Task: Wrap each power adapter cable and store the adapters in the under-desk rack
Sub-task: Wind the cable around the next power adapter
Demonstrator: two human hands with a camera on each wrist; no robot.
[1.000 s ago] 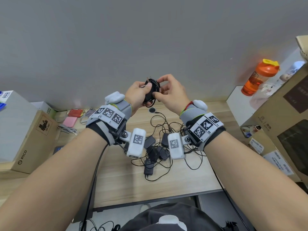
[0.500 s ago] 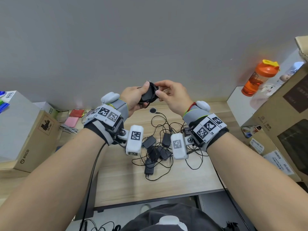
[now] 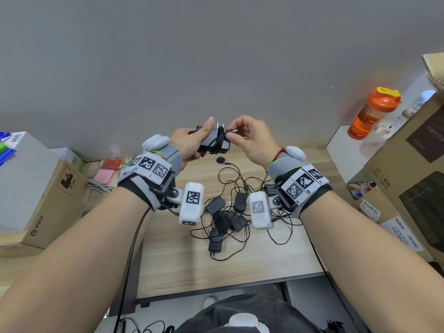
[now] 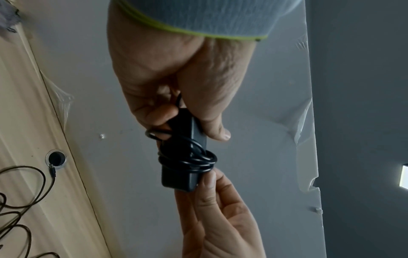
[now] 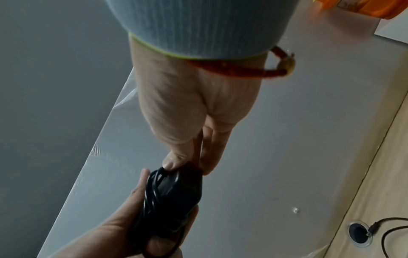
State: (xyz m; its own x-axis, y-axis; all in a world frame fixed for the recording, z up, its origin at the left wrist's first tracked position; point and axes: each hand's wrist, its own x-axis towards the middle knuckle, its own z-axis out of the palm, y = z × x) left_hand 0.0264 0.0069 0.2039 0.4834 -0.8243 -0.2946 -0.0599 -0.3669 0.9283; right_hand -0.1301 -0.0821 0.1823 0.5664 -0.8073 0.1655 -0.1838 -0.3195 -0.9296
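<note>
A black power adapter [image 3: 212, 140] with its cable wound round the body is held up in front of the grey wall. My left hand [image 3: 189, 143] grips the adapter body [image 4: 180, 157], thumb on top. My right hand [image 3: 249, 138] pinches the cable's plug end [image 3: 231, 132] at the adapter's right end [image 5: 176, 188]. Two metal prongs stick up from the adapter. Below, several more black adapters [image 3: 225, 217] lie in a tangle of loose cables on the wooden desk [image 3: 180, 265]. The under-desk rack is out of sight.
A cable hole [image 3: 221, 160] sits in the desk near the wall. Cardboard boxes [image 3: 36, 195] stand at the left, pink and red items [image 3: 107, 171] beside them. An orange bottle [image 3: 371, 111] and large cartons [image 3: 413, 169] crowd the right side.
Both hands turned the adapter so it lies flat with its prongs up. The right hand's fingers moved from the coil's side to pinch the cable's plug end.
</note>
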